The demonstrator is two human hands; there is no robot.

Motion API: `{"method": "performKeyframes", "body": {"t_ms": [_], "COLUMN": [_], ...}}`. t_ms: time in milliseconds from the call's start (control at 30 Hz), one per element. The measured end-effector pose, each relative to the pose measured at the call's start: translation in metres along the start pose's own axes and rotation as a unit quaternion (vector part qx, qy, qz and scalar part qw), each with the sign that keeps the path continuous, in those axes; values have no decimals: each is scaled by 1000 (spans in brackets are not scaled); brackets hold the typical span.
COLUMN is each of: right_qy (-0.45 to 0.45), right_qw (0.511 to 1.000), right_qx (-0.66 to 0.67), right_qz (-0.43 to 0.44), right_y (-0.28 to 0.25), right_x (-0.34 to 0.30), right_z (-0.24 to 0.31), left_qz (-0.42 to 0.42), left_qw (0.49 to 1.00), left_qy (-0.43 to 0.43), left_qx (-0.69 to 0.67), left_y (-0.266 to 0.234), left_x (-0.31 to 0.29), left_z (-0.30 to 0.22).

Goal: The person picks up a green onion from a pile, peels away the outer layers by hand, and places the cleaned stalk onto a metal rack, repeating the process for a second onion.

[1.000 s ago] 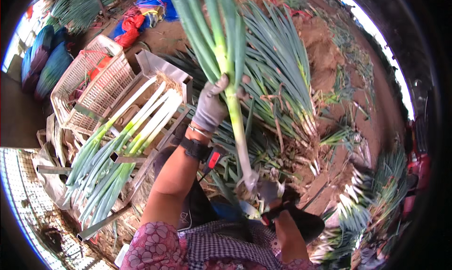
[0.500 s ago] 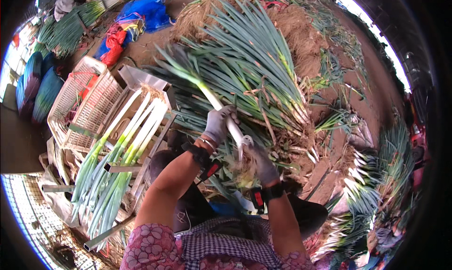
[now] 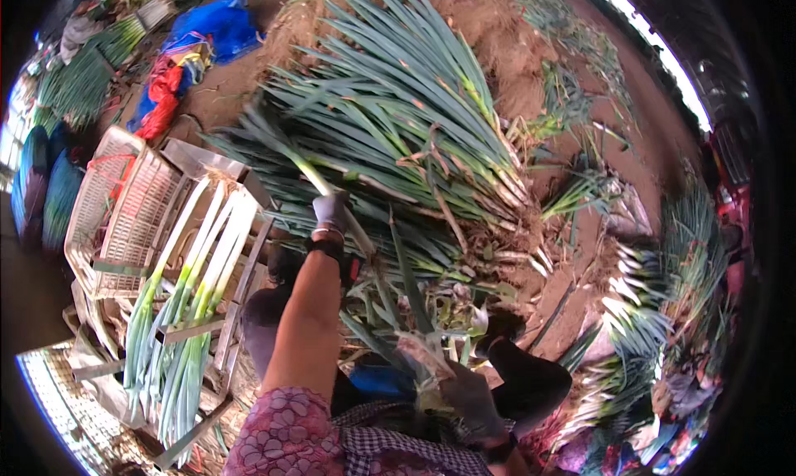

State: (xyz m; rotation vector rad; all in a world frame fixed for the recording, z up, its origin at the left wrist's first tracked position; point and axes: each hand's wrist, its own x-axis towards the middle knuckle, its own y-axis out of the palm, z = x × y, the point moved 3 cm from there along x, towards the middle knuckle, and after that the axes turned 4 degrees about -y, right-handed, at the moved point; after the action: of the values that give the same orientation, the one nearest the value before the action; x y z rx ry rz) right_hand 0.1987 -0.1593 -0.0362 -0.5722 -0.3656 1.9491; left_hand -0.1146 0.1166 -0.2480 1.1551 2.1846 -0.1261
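Note:
My left hand (image 3: 332, 211), in a grey glove, is closed around the white stalk of a large green onion (image 3: 308, 174), its dark leaves pointing up and left. My right hand (image 3: 471, 400), also gloved, is low near my lap and closed on a pale, stripped outer leaf (image 3: 421, 353). This leaf trails up toward the onion's lower end; whether it is still attached I cannot tell. Beyond my hands lies a big heap of green onions (image 3: 414, 119) with roots to the right. Several cleaned green onions (image 3: 195, 252) rest on a metal rack (image 3: 236, 293) at the left.
A cream plastic basket (image 3: 124, 211) stands left of the rack. Blue sheeting (image 3: 211, 30) and red netting (image 3: 162, 94) lie at the far left. Peeled green onions (image 3: 634, 310) are piled at the right, and leaf scraps (image 3: 448, 310) litter the ground before me.
My left hand has moved left with the green onion. My right hand has pulled away from its root end, down toward my lap, drawing a pale leaf with it.

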Motion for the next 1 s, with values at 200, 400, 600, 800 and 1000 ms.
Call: {"method": "performKeyframes", "body": {"t_ms": [200,400,600,800,1000], "right_qy": [-124,-143,38,126,-148], "right_qw": [969,972,997,967,772], "right_qx": [-188,-139,-43,219,465], "right_qz": [-104,-121,-53,-46,-407], "right_y": [-44,4,-15,-2,-175], "right_x": [101,155,61,40,12], "right_z": [-7,14,-74,-127,-144], "left_qz": [149,359,164,331,599], "left_qw": [973,909,978,878,611], "left_qy": [-46,45,67,313,433], "left_qx": [-172,-205,-109,147,283], "left_y": [70,24,90,248,397], "left_x": [-67,-67,-148,-305,-460], "left_z": [-1,23,-13,-24,43]}}
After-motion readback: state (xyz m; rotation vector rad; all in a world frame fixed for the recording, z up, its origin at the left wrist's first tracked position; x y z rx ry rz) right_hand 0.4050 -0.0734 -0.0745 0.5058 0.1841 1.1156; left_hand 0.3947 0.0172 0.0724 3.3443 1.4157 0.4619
